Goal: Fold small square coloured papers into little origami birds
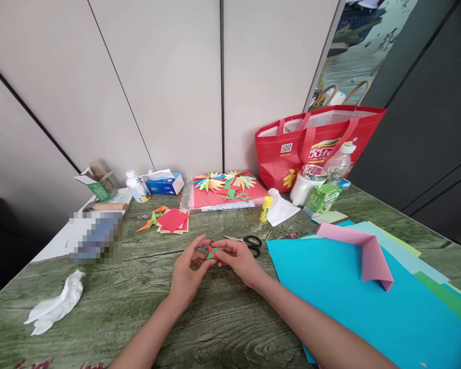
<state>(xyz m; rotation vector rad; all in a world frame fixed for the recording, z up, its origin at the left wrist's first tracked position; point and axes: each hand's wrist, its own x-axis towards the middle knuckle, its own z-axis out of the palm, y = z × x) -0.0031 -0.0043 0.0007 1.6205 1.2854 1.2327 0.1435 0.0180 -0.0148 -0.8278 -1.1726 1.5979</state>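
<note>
Between my two hands, above the middle of the table, is a small folded paper piece (212,253) in red and green. My left hand (189,266) pinches it from the left with thumb and fingertips. From the right, my right hand (236,259) grips its other side, fingers partly covering it. Just beyond my right hand lies a pair of black-handled scissors (252,241), its blades pointing left. A stack of red and yellow paper squares (172,220) sits farther back to the left, beside folded orange and green paper pieces (152,220).
Large blue paper sheets (330,287) cover the right side, with a folded pink strip (369,248) on top. A yellow glue stick (266,208), paper flowers (225,181), a red bag (292,148) and a blue tissue box (164,183) stand behind. A crumpled tissue (57,302) lies left.
</note>
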